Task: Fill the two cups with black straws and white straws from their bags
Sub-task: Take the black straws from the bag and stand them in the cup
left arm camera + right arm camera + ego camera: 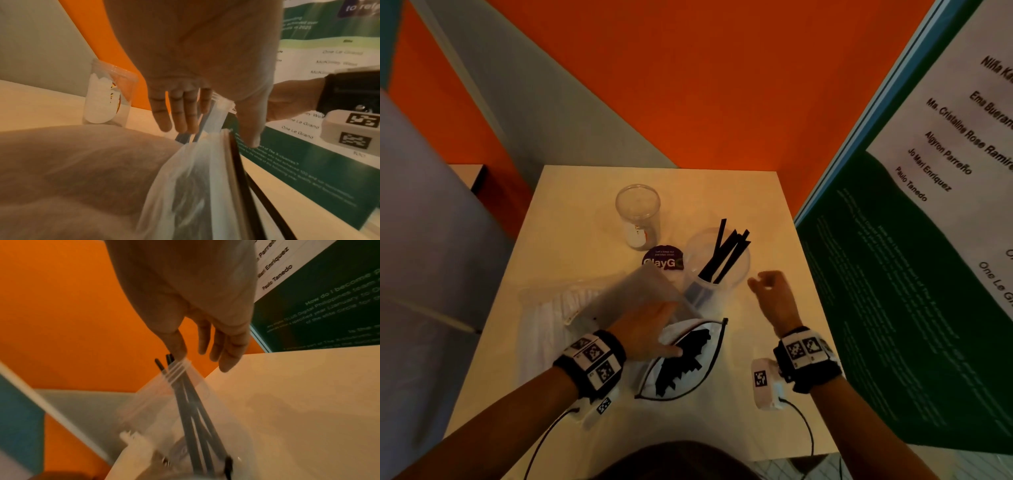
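Two clear cups stand on the white table (763,212). The far cup (637,212) (107,97) is empty. The nearer cup (717,274) holds several black straws (726,250) (193,402) that lean to the right. My right hand (763,284) (201,356) hovers just right of this cup, its fingers relaxed and holding nothing. An open white bag (710,363) (191,178) of black straws (681,359) lies in front of me. My left hand (650,335) (211,134) pinches the bag's rim, thumb inside the mouth. A bag of white straws (544,315) lies at the left.
A cloudy plastic bag (626,298) lies between the white-straw bag and the cups. A purple round sticker (662,258) sits between the two cups. A green and white poster board (893,274) stands along the table's right edge, and an orange wall (688,85) rises behind the table.
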Tool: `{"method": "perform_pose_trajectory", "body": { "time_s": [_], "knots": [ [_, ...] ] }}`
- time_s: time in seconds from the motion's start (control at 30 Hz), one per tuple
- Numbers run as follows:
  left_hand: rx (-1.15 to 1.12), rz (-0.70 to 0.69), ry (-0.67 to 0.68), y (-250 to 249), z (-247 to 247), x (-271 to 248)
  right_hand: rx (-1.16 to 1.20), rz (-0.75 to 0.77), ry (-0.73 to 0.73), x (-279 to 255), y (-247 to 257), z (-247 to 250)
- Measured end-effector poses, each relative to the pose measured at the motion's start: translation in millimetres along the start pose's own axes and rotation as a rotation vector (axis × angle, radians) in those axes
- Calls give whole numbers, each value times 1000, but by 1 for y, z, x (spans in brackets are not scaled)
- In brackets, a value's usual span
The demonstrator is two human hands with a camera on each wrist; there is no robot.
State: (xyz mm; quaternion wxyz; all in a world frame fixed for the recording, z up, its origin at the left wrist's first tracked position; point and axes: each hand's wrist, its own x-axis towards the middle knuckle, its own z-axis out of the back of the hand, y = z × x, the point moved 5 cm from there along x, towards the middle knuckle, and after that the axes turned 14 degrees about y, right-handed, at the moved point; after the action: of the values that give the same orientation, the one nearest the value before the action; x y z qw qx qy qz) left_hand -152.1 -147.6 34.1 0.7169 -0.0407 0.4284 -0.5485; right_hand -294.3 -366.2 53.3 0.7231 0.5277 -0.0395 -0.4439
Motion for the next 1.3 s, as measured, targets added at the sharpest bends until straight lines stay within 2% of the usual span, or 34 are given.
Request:
{"method": "perform_pose_trajectory", "body": {
  "time_s": [0.07,0.17,0.2,0.27,0.33,0.43,0.5,0.6,1.03,1.3],
  "knots": [
    [59,27,37,6,-12,-1,-199,-10,195,-12,-5,-26],
    [45,25,16,9,-19,-3,-396,45,646,-39,-5,-75],
    [23,19,-4,10,-20,-5,-458,61,754,-48,-4,-90],
    [-47,-11,-47,10,-19,-9,-552,78,844,-59,-4,-114],
    [-92,-71,-86,9,-18,-15,-625,84,816,-63,-3,-133],
    [-24,-160,-123,3,-20,-23,-795,112,690,-62,-4,-156],
    [-5,-165,-130,1,-21,-26,-867,82,625,-60,-9,-165],
    [-21,-150,-148,-2,-23,-30,-914,-20,619,-55,-19,-173],
    [-51,-146,-174,-11,-25,-33,-777,-168,574,-60,-29,-172],
    [-37,-138,-167,-15,-26,-34,-754,-185,577,-68,-29,-171]
  ]
}}
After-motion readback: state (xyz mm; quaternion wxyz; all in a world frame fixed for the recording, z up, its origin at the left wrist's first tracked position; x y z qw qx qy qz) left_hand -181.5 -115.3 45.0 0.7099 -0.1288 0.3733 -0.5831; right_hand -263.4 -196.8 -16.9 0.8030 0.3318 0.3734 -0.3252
